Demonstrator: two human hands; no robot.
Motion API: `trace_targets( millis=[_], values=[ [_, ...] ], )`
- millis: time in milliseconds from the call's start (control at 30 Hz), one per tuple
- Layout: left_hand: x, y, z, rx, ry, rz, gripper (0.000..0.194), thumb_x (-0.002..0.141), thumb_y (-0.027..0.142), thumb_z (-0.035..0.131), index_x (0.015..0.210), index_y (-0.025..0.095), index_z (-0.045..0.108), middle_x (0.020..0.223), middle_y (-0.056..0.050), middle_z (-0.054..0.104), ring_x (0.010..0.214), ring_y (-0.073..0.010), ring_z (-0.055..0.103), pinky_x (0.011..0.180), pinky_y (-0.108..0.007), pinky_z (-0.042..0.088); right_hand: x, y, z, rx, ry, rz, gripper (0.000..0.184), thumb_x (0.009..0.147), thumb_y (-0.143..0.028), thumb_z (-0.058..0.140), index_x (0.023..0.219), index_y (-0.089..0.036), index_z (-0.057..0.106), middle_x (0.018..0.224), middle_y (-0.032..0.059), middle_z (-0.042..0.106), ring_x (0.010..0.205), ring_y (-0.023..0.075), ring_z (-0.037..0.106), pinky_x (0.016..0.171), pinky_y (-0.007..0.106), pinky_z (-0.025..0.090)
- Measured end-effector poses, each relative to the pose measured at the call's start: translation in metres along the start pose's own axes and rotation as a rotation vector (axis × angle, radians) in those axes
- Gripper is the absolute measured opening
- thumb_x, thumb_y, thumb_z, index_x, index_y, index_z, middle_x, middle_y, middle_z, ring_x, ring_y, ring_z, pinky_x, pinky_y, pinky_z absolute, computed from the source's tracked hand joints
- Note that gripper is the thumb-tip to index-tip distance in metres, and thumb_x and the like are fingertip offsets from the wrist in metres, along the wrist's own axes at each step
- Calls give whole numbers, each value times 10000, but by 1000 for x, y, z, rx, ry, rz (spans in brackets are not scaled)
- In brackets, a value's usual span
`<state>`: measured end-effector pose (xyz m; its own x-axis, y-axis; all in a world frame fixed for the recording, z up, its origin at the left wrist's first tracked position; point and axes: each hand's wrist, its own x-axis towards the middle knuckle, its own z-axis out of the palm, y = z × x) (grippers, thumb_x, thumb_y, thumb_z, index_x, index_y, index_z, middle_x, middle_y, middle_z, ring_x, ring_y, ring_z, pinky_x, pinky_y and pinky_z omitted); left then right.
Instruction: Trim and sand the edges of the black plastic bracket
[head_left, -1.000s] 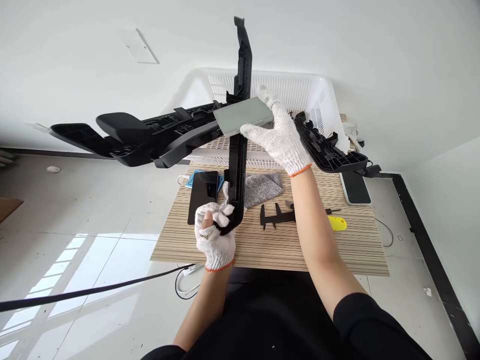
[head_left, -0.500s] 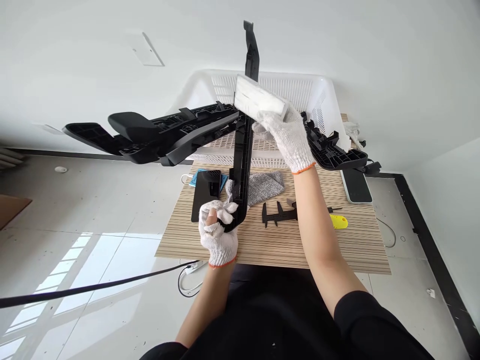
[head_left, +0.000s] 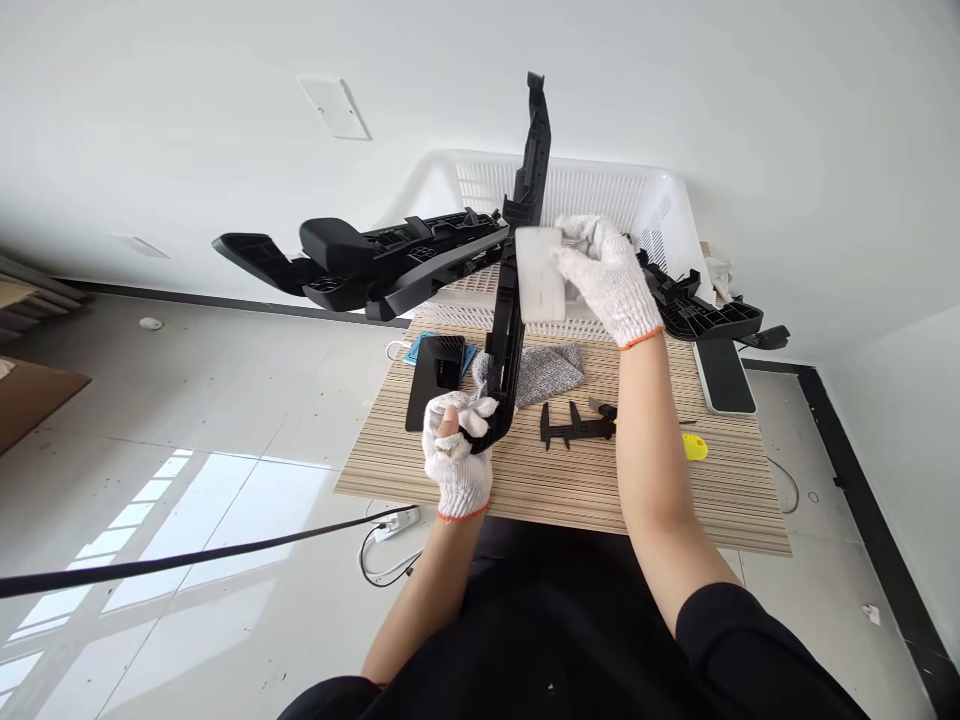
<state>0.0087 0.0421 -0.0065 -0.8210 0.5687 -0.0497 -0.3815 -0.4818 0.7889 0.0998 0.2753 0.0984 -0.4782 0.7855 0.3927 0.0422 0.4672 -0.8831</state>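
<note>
My left hand (head_left: 459, 440), in a white knit glove with the thumb tip bare, is closed round the lower end of a long black plastic trim piece (head_left: 507, 345). The piece rises away from me, its ribbed side showing, and its far end reaches above the basket. In my gloved right hand (head_left: 604, 270) is a white rectangular block (head_left: 540, 275), gripped by its right side. The block is held against or just in front of the trim piece's middle; I cannot tell whether they touch.
Behind stands a white plastic basket (head_left: 667, 215) with more black plastic parts (head_left: 420, 255) jutting out at left and right. On the wood-grain table (head_left: 420, 475) lie a grey cloth (head_left: 551, 372), a black caliper (head_left: 577, 428), a yellow-handled tool (head_left: 694, 447) and a phone (head_left: 724, 376).
The white block has turned from slanting to nearly upright and come lower along the trim piece, with my right hand shifting to its right side. My left hand keeps its grip. The view has shifted slightly.
</note>
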Motion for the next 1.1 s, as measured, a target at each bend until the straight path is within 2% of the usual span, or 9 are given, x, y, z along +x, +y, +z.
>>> trace_targets(
  millis=[100, 233, 333, 400, 633, 733, 867, 1000, 1100],
  values=[
    [-1, 2, 2, 5, 17, -26, 337, 844, 453, 832, 942, 217, 612, 578, 70, 483, 790, -187, 725, 687, -304, 628, -3, -1, -4, -39, -104, 24, 466, 899, -344, 721, 1348, -257, 629, 1325, 73, 691, 1193, 249, 681, 1034, 445, 621],
    [0, 3, 4, -4, 45, -30, 388, 807, 478, 856, 929, 211, 603, 571, 72, 472, 761, -191, 714, 650, -305, 621, -6, -6, -6, -10, -93, 78, 576, 918, -315, 639, 1488, -329, 562, 1324, 35, 707, 1027, 208, 724, 895, 389, 681],
    [1, 3, 4, -28, 59, -46, 414, 786, 478, 874, 929, 202, 600, 575, 77, 480, 739, -181, 703, 674, -326, 634, -8, -11, -4, 18, -205, 89, 564, 894, -286, 657, 1455, -300, 612, 1358, 37, 708, 1007, 216, 738, 865, 393, 694],
    [1, 3, 4, -42, 52, -46, 419, 776, 471, 885, 916, 199, 598, 570, 78, 482, 735, -177, 702, 699, -334, 641, -9, -12, -3, 16, -172, 80, 533, 908, -286, 641, 1441, -289, 625, 1434, 40, 681, 1063, 228, 738, 896, 410, 690],
    [1, 3, 10, -50, 36, -29, 411, 792, 479, 873, 870, 196, 585, 552, 85, 468, 721, -171, 697, 808, -438, 671, -21, -6, -5, -57, -190, -102, 498, 886, -302, 703, 1381, -249, 675, 1492, 47, 656, 1377, 277, 615, 1168, 507, 548],
    [1, 3, 11, -28, 39, -30, 410, 791, 490, 868, 870, 200, 590, 543, 88, 453, 716, -173, 695, 813, -440, 671, -23, -4, -7, -43, -147, -114, 495, 902, -314, 696, 1393, -254, 666, 1489, 49, 659, 1345, 266, 638, 1181, 512, 532],
    [1, 4, 11, -1, 35, -31, 409, 794, 497, 860, 878, 203, 586, 558, 85, 456, 717, -177, 697, 808, -436, 672, -22, -3, -7, -57, -263, -111, 506, 826, -322, 787, 1318, -236, 704, 1390, 53, 718, 1287, 278, 669, 1184, 526, 518],
    [1, 4, 10, 18, 41, -23, 416, 788, 502, 858, 875, 203, 581, 553, 84, 450, 703, -180, 687, 798, -459, 676, -22, -3, -7, -56, -138, -96, 428, 852, -352, 754, 1261, -237, 704, 1412, 63, 697, 1276, 273, 664, 1138, 507, 549],
    [1, 4, 10, -8, 62, -33, 402, 790, 473, 864, 879, 198, 584, 568, 82, 460, 716, -165, 675, 822, -472, 676, -24, -3, -7, -56, -248, -88, 421, 788, -372, 815, 1174, -239, 709, 1318, 44, 735, 1143, 257, 705, 1048, 488, 599]
  ],
)
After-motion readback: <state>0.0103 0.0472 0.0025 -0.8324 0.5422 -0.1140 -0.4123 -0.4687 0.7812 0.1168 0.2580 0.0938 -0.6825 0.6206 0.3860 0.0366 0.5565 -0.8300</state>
